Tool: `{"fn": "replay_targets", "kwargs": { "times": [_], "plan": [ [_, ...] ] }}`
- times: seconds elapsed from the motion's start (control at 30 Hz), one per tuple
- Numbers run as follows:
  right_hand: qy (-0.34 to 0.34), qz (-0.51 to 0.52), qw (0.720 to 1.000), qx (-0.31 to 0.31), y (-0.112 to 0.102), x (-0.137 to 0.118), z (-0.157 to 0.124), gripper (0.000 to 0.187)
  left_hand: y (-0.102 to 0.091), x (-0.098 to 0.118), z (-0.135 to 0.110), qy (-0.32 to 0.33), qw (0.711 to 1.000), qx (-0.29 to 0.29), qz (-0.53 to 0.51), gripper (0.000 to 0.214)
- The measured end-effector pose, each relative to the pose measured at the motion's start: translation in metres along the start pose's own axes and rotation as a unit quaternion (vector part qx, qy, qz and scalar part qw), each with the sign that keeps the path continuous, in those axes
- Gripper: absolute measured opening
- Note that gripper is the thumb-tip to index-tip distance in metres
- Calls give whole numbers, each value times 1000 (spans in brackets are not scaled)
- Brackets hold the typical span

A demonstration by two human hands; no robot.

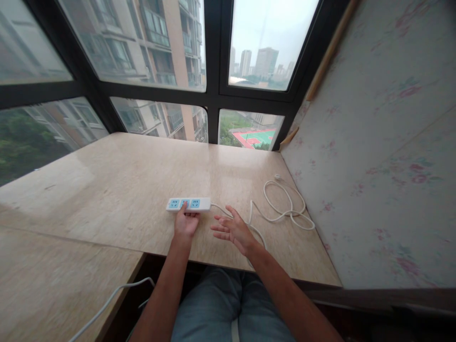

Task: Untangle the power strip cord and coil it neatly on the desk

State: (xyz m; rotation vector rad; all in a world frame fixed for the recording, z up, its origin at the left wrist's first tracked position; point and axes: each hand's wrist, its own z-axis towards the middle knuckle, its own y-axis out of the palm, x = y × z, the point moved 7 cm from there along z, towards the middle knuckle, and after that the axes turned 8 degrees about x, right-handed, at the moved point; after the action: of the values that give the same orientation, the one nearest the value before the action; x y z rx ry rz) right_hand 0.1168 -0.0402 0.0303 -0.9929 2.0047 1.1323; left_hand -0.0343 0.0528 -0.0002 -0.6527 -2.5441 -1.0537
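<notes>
A white power strip [204, 204] with several blue socket faces is in the middle of the head view. My left hand [186, 223] grips its near edge, thumb on top over the middle socket and the other fingers underneath. From the strip's right end runs a white cord [257, 232]. My right hand [233, 230] hovers right of the strip, fingers spread, with nothing in it; part of the cord passes behind it. Farther right the cord lies in loose loops, and its plug [277, 177] rests near the wall.
The stone-look sill [117, 190] runs up to dark-framed windows [213, 71]. A wallpapered wall [384, 166] bounds the right side. Another white cable [107, 304] crosses the lower left ledge. My legs [213, 304] are at the sill's front edge.
</notes>
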Motion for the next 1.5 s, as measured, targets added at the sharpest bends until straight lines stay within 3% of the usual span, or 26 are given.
{"fn": "replay_targets", "kwargs": {
  "times": [0.07, 0.17, 0.27, 0.4, 0.47, 0.53, 0.67, 0.8, 0.9, 1.0, 1.23, 1.33, 1.5],
  "plan": [
    [-51, -96, 994, -11, -11, -4, -11, 77, 0, 11, 7, 25, 1000, 9, 5, 9],
    [-164, -257, 952, -13, -32, -21, -26, 57, -5, 33, 15, 68, 997, 19, 16, 8],
    [-287, -401, 870, -18, -56, -47, -38, 36, -12, 60, 22, 112, 992, 39, 37, 8],
    [-406, -546, 733, 11, -100, -76, -38, 35, -19, 93, 32, 156, 981, 81, 83, 7],
    [-421, -591, 687, 21, -125, -80, -29, 34, -20, 109, 36, 182, 972, 97, 112, 7],
    [-428, -617, 660, 23, -147, -79, -21, 34, -20, 122, 40, 206, 963, 107, 136, 7],
    [-475, -609, 635, 37, -168, -76, -24, 34, -17, 140, 47, 224, 933, 99, 265, 5],
    [-580, -550, 592, 101, -166, -82, -54, 32, -14, 142, 51, 205, 904, 71, 368, 5],
    [-629, -520, 560, 142, -159, -88, -71, 34, -9, 138, 51, 212, 858, 52, 464, 8],
    [-641, -516, 551, 139, -151, -90, -77, 38, 0, 133, 50, 226, 803, 35, 551, 9],
    [-637, -552, 527, 111, -140, -77, -78, 35, 15, 125, 58, 237, 726, 16, 645, 11],
    [-628, -549, 537, 126, -140, -74, -79, 37, 21, 126, 63, 265, 687, 24, 676, 14],
    [-600, -529, 581, 148, -142, -75, -80, 50, 28, 129, 65, 311, 629, 36, 712, 14]
  ]
}}
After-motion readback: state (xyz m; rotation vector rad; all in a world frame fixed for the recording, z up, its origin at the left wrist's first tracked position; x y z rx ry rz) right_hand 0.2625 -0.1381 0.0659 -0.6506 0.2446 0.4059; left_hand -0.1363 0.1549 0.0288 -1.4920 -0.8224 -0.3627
